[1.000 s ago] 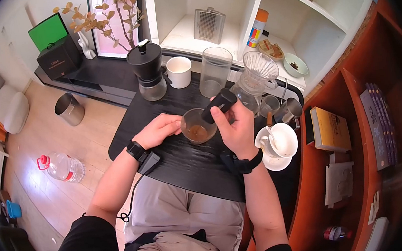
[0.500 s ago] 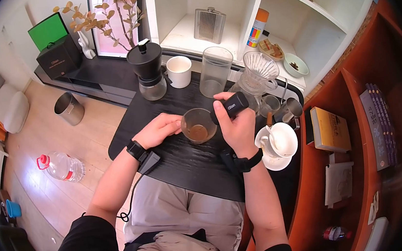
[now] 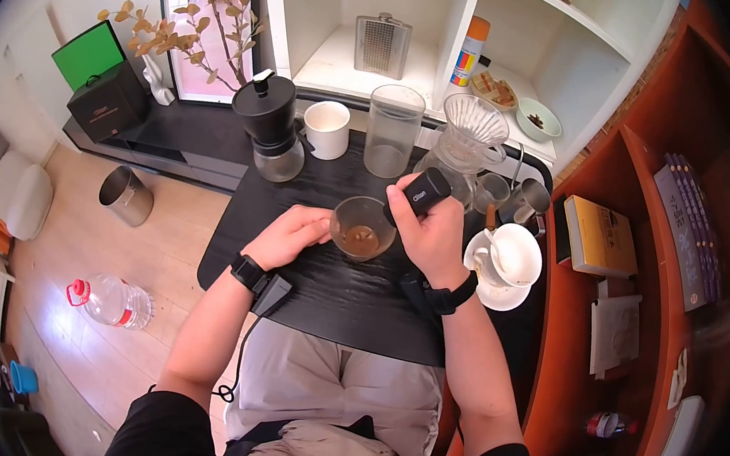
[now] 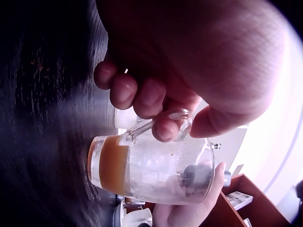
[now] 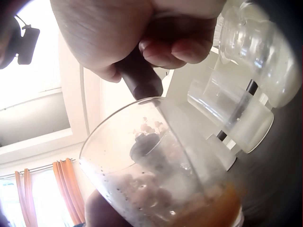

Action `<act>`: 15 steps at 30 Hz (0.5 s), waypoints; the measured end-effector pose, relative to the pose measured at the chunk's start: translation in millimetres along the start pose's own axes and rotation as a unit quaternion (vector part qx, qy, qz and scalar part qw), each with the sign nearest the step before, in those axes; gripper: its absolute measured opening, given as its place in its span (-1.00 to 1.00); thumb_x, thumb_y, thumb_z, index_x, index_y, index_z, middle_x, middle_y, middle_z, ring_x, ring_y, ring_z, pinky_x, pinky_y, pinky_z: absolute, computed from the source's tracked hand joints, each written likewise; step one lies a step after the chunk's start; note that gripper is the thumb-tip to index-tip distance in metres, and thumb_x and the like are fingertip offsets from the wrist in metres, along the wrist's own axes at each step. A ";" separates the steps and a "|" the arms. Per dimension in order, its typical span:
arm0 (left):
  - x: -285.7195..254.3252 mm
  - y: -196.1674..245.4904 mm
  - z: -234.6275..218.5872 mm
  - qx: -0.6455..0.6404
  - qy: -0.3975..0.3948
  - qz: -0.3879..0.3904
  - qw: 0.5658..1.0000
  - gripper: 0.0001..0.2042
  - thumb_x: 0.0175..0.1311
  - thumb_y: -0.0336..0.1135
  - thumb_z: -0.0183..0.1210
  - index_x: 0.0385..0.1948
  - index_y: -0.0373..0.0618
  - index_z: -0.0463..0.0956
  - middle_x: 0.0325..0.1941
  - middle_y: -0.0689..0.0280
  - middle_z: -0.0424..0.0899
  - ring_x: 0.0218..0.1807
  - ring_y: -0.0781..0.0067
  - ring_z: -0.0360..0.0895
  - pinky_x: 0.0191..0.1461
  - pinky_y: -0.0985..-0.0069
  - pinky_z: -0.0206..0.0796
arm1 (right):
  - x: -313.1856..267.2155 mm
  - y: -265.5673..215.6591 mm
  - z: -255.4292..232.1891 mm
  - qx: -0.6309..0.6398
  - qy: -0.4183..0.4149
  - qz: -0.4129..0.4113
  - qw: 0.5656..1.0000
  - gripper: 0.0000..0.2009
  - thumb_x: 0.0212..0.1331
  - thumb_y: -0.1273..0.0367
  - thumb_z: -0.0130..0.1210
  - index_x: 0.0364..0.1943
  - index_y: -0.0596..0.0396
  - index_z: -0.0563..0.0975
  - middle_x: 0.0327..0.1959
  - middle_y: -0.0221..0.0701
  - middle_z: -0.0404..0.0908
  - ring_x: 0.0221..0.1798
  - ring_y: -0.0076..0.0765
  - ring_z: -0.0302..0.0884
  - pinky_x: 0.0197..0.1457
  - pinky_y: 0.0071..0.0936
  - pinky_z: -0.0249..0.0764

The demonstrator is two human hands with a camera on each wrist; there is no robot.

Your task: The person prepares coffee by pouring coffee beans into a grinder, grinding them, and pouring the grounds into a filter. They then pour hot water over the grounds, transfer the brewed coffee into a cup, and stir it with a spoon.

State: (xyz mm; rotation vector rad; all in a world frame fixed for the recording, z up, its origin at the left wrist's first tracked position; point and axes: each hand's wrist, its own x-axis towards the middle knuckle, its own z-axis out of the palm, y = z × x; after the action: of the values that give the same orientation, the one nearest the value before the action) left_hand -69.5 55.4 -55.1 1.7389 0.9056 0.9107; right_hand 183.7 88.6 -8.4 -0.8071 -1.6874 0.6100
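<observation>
A clear glass cup (image 3: pixel 364 232) with brown liquid at its bottom stands on the black table. In the left wrist view the left hand (image 4: pixel 189 71) pinches the loop handle (image 4: pixel 142 130) of this cup between thumb and index finger. The right hand (image 3: pixel 430 230) grips a black handheld device (image 3: pixel 425 193) over the cup's right side, thumb along it. In the right wrist view the device (image 5: pixel 142 78) reaches the rim of the glass (image 5: pixel 128 156); whether it touches the rim I cannot tell.
Behind the cup stand a black-topped grinder (image 3: pixel 268 122), a white mug (image 3: pixel 327 130), a tall clear glass (image 3: pixel 393 131) and a glass dripper (image 3: pixel 473 123). To the right are metal cups (image 3: pixel 528 198) and a white cup on a saucer (image 3: pixel 502 298). White shelves (image 3: pixel 330 62) rise behind.
Since a second ago, the right hand has tilted the black device and shifted it a little right, off the middle of the cup. The left hand and the cup look still.
</observation>
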 end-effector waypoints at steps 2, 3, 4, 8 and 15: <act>0.2 -0.6 0.4 0.004 -0.003 0.005 1.000 -0.64 0.64 -0.10 -0.01 -0.37 -0.16 0.48 -0.49 0.50 0.36 -0.41 0.62 0.22 -0.31 0.55 0.10 | 0.4 -2.5 0.0 0.027 -0.030 0.012 0.999 -0.79 0.36 0.27 0.36 -0.29 0.13 0.70 -0.66 -0.50 0.48 -0.62 -0.65 0.33 -0.50 -0.53 0.26; 0.2 -1.4 0.7 0.000 0.000 -0.002 1.000 -0.64 0.64 -0.10 -0.01 -0.37 -0.16 0.48 -0.48 0.50 0.36 -0.40 0.62 0.22 -0.31 0.55 0.11 | 0.7 -3.2 -0.4 0.053 -0.058 0.023 0.997 -0.79 0.36 0.27 0.36 -0.31 0.13 0.68 -0.66 -0.49 0.49 -0.62 -0.63 0.34 -0.50 -0.52 0.26; 0.0 -1.7 0.9 -0.004 0.003 -0.008 1.000 -0.64 0.64 -0.10 -0.01 -0.36 -0.17 0.49 -0.48 0.50 0.37 -0.40 0.61 0.23 -0.31 0.55 0.11 | 0.1 -3.6 -1.9 0.054 -0.071 0.027 0.996 -0.79 0.36 0.29 0.36 -0.34 0.12 0.67 -0.65 -0.48 0.52 -0.62 -0.63 0.35 -0.50 -0.52 0.27; -1.0 -1.4 1.4 -0.012 0.006 -0.005 1.000 -0.64 0.64 -0.10 -0.01 -0.35 -0.17 0.50 -0.48 0.50 0.37 -0.40 0.61 0.23 -0.30 0.55 0.11 | 0.9 1.2 0.2 0.043 -0.017 0.008 0.999 -0.79 0.38 0.29 0.35 -0.33 0.14 0.66 -0.63 -0.52 0.53 -0.60 -0.66 0.36 -0.49 -0.54 0.28; 0.3 -3.7 0.4 0.000 0.002 0.004 1.000 -0.64 0.65 -0.11 -0.02 -0.35 -0.18 0.50 -0.48 0.49 0.37 -0.40 0.61 0.23 -0.31 0.54 0.11 | 0.8 5.6 0.3 0.031 -0.031 0.025 0.999 -0.79 0.36 0.30 0.36 -0.32 0.14 0.63 -0.61 -0.51 0.54 -0.59 -0.63 0.38 -0.47 -0.54 0.30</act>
State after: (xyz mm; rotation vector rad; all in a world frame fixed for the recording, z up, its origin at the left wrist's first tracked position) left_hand -69.6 56.6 -58.7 1.7431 0.9018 0.9193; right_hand 184.4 92.7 -12.1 -0.7942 -1.7000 0.7257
